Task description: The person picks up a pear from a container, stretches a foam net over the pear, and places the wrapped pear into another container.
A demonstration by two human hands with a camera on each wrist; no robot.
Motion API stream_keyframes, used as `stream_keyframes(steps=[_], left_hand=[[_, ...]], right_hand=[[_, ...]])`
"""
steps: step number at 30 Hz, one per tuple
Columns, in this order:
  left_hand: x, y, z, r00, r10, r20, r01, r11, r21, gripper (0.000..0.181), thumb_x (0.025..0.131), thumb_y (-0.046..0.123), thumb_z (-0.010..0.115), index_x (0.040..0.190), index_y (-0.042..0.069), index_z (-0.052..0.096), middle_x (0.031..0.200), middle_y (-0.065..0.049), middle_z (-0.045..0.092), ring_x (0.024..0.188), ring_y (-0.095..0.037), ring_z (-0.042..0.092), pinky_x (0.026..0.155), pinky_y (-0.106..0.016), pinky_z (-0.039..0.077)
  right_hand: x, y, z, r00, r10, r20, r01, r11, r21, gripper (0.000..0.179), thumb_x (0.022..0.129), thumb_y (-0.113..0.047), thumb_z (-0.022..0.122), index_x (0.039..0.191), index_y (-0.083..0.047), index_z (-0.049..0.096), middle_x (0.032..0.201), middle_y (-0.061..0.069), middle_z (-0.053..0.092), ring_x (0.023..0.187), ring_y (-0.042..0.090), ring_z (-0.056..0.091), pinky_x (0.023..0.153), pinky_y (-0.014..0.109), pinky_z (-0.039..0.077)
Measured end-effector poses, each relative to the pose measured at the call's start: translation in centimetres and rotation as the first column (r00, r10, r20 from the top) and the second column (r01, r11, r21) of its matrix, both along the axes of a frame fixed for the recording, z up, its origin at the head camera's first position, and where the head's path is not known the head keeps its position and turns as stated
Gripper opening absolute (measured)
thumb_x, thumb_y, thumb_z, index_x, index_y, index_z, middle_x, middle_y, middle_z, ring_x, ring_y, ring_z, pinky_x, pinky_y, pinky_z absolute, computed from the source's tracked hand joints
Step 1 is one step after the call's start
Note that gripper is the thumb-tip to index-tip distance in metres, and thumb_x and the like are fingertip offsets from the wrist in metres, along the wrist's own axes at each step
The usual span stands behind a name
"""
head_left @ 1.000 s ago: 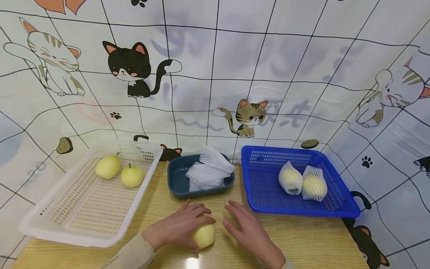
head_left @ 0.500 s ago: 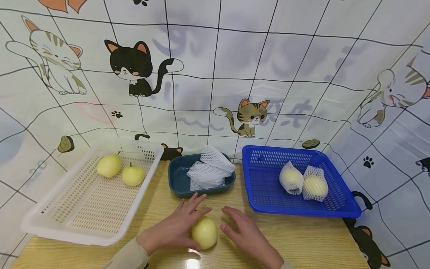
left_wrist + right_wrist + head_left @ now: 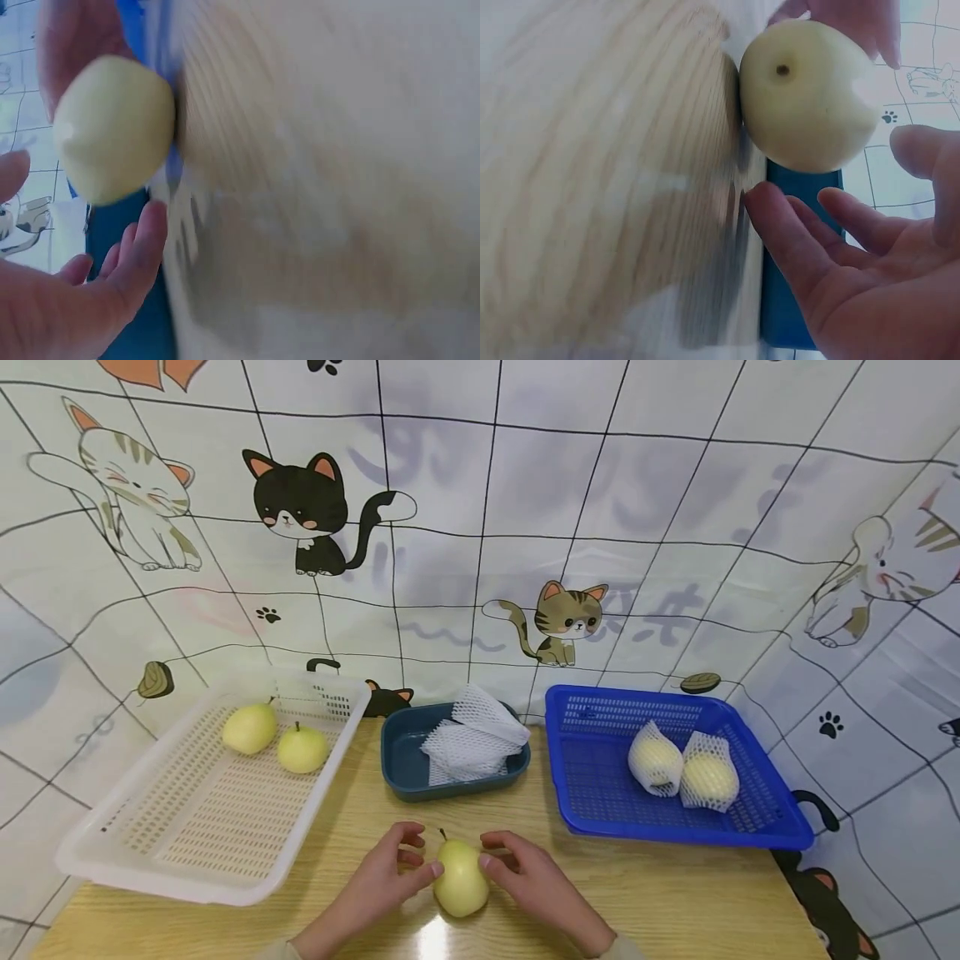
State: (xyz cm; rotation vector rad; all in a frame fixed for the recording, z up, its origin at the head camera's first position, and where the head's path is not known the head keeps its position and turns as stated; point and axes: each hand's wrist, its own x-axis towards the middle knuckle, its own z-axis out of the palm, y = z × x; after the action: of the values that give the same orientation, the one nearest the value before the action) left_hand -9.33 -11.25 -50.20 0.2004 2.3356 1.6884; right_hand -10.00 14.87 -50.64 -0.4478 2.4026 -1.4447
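A yellow-green pear lies on the wooden table between both hands, its stem toward the dish. My left hand is at its left side, thumb tip right at the skin and fingers loosely bent. On the other side, my right hand mirrors it with thumb and fingers apart. In the left wrist view, a gap shows between the index fingertip and the pear. The right wrist view shows the dark spot on the pear's near end, with the right fingers just short of it.
At left stands a white basket with two bare pears. Behind the hands, a dark teal dish holds white foam nets. A blue basket at right holds two netted pears. A cat-printed cloth hangs behind.
My left hand has drawn back from over the pear to its left side, uncovering the pear and its stem. My right hand stays close on the right, its fingers a little more bent.
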Motion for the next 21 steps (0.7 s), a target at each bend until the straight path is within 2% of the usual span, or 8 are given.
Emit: stream_keyframes(steps=[3,5,14,21], left_hand=[[0.3,0.3,-0.1,0.990,-0.061,0.124,0.047,0.993,0.111,0.061,0.094,0.023,0.077,0.136,-0.008,0.046,0.124,-0.018,0.056,0.104,-0.027,0.064,0.076,-0.040,0.059],[0.3,0.5,-0.2,0.985,-0.087,0.150,0.063,0.986,0.154,0.058,0.094,0.022,0.077,0.134,-0.008,0.046,0.123,-0.017,0.055,0.104,-0.026,0.064,0.078,-0.039,0.060],[0.0,1.0,-0.5,0.989,-0.089,0.115,0.072,0.986,0.151,0.052,0.094,0.020,0.078,0.132,-0.003,0.051,0.125,-0.015,0.059,0.108,-0.027,0.064,0.081,-0.029,0.056],[-0.2,1.1,-0.5,0.986,-0.123,0.110,0.102,0.979,0.175,0.045,0.096,0.019,0.075,0.130,-0.002,0.054,0.125,-0.013,0.061,0.108,-0.026,0.065,0.081,-0.027,0.055]], right_hand=[[0.0,-0.3,0.0,1.000,-0.012,0.010,0.012,1.000,0.006,0.049,0.106,-0.042,0.058,0.135,-0.002,0.062,0.132,0.013,0.066,0.108,0.026,0.068,0.081,0.031,0.056],[0.1,-0.6,0.0,0.999,-0.022,0.026,0.022,1.000,0.001,0.046,0.105,-0.040,0.060,0.132,-0.002,0.063,0.128,0.012,0.067,0.105,0.025,0.069,0.080,0.030,0.056],[0.5,-0.7,-0.2,0.994,-0.029,0.102,0.037,0.996,-0.076,0.039,0.102,-0.034,0.065,0.126,-0.004,0.062,0.118,0.008,0.067,0.099,0.021,0.070,0.077,0.030,0.056],[0.6,-0.5,-0.2,0.994,-0.026,0.108,0.034,0.996,-0.078,0.038,0.103,-0.034,0.065,0.125,-0.003,0.061,0.116,0.007,0.067,0.100,0.020,0.069,0.078,0.027,0.056]])
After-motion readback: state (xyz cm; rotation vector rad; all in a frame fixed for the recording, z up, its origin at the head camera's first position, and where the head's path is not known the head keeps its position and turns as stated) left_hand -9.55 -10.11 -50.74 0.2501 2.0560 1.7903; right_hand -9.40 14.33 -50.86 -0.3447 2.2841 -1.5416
